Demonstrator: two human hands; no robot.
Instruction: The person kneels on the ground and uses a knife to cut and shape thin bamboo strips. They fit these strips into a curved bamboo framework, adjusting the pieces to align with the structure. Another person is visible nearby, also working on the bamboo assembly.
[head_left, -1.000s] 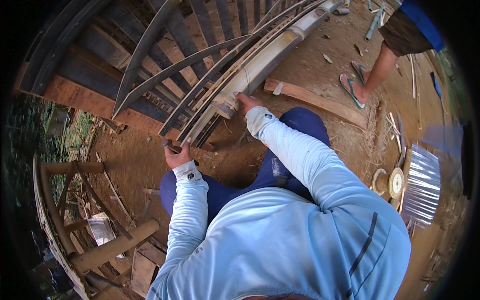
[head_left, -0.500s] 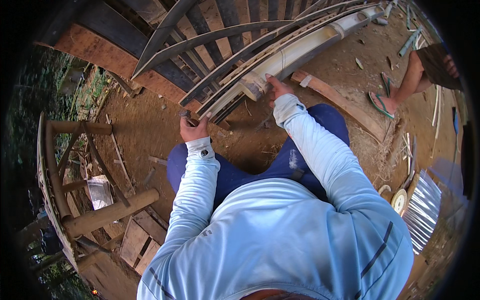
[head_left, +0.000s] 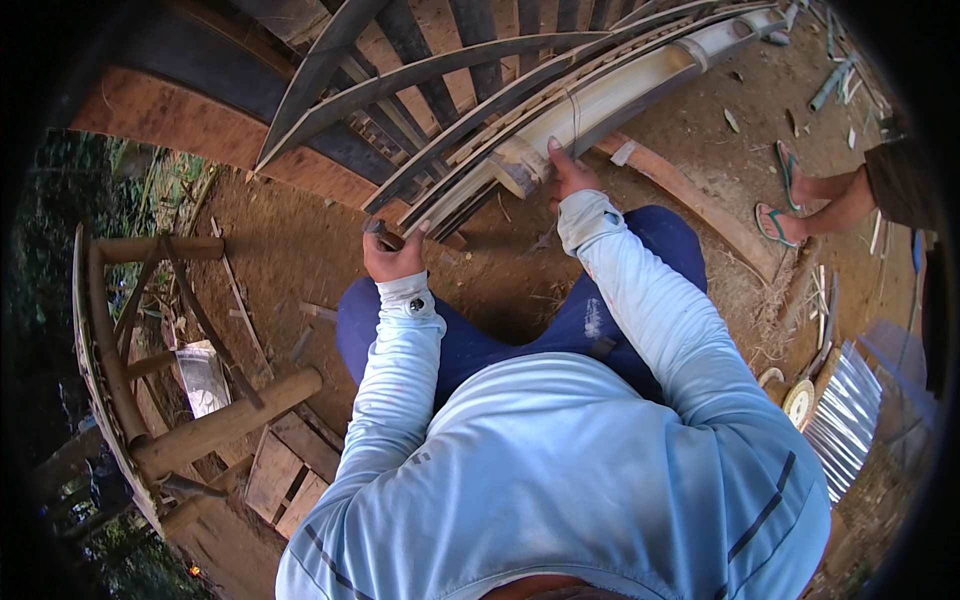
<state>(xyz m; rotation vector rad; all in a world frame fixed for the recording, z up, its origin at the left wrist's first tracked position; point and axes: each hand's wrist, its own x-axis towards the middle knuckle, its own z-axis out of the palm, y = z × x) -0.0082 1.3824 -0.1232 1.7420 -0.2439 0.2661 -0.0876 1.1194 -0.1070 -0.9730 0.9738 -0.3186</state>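
A long split bamboo pole [head_left: 620,95], pale and hollow inside, slants from near my knees to the far right. My right hand [head_left: 572,180] grips its side close to the near end, thumb up on the rim and the other fingers mostly hidden beneath. At the tip of the bamboo, my left hand [head_left: 395,260] is closed, its thumb against the near end. A small dark object [head_left: 378,232] sticks up from the left fingers; its kind is unclear. Several thin bamboo strips [head_left: 470,195] lie alongside the pole on its left.
Beyond the pole stands a slatted frame [head_left: 440,95] with curved dark strips. A wooden board [head_left: 700,205] lies on the dirt at right, near a person's sandalled feet [head_left: 785,215]. A bamboo frame [head_left: 230,420] stands at left; a corrugated sheet [head_left: 845,425] is at lower right.
The view has shifted slightly, so the bamboo pole and the other person's legs sit a little further right. Both hands keep the same places on the bamboo.
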